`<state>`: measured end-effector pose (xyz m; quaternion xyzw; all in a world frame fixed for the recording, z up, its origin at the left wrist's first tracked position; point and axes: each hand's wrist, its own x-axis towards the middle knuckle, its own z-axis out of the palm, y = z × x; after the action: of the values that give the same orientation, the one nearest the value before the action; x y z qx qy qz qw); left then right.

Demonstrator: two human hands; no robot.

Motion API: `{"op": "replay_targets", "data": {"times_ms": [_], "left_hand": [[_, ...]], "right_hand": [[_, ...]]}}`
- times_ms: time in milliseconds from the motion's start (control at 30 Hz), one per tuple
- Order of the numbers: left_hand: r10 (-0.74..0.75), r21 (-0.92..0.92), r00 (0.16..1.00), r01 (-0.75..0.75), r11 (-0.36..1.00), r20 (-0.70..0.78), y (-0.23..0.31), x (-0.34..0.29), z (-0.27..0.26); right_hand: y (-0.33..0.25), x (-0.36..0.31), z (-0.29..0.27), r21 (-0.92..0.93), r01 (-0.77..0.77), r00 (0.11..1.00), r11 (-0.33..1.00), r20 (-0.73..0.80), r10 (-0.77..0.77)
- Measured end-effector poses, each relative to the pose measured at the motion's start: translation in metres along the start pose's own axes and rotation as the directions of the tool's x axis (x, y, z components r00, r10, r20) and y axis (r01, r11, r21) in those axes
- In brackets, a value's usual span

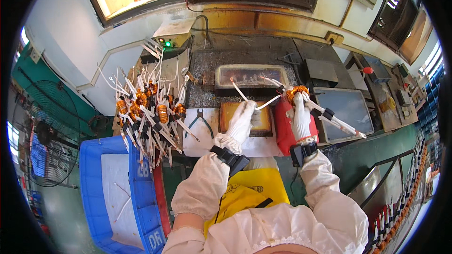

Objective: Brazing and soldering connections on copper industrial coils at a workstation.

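My white-gloved right hand (301, 121) is closed around a toroidal coil (296, 94) wound with copper wire. White-sleeved leads with black sections stick out from the coil on both sides. My left hand (241, 123), also gloved, pinches a white-sleeved lead (239, 89) whose bare coppery tip points up and away from me. Another stretch of white lead runs from the coil toward my left fingers. Beyond my hands is a rectangular metal pot (218, 79) with a shiny surface inside. Below my left hand lies a shallow amber tray (227, 113), partly hidden. A red container (284, 131) stands under my right hand.
Left on the bench is a heap of similar coils (162, 113), with pliers (201, 121) beside it. A blue crate (141, 197) stands below. Behind sits a control box (174, 33) with a green light. A grey-topped tray (343, 113) lies right; a fan (44, 131) stands far left.
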<state>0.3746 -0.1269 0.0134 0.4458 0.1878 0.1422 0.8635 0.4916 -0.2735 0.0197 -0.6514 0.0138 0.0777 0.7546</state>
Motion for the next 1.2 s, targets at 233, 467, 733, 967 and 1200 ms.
{"op": "replay_targets", "data": {"times_ms": [233,467,733,967,1200], "left_hand": [[-0.011,-0.247,1.000,0.014,0.969,0.013,-0.023,0.037,0.007],[0.026,-0.410,0.997,0.006,0.912,0.072,-0.029,0.054,0.009],[0.048,-0.345,0.998,-0.031,0.938,0.038,-0.024,0.059,0.020],[0.058,-0.463,0.996,-0.017,0.886,0.074,-0.034,0.066,0.019],[0.050,-0.242,0.999,-0.049,0.969,0.000,-0.034,0.065,0.023]], "right_hand": [[0.032,0.050,0.010,0.147,0.050,0.998,0.988,-0.037,-0.045],[0.037,0.060,0.016,0.144,0.068,0.996,0.987,-0.059,-0.060],[0.034,0.065,0.015,0.192,0.087,0.996,0.977,0.007,-0.090],[0.033,0.063,0.018,0.179,0.102,0.995,0.979,0.001,-0.104],[0.035,0.067,0.016,0.184,0.108,0.994,0.977,-0.022,-0.105]]}}
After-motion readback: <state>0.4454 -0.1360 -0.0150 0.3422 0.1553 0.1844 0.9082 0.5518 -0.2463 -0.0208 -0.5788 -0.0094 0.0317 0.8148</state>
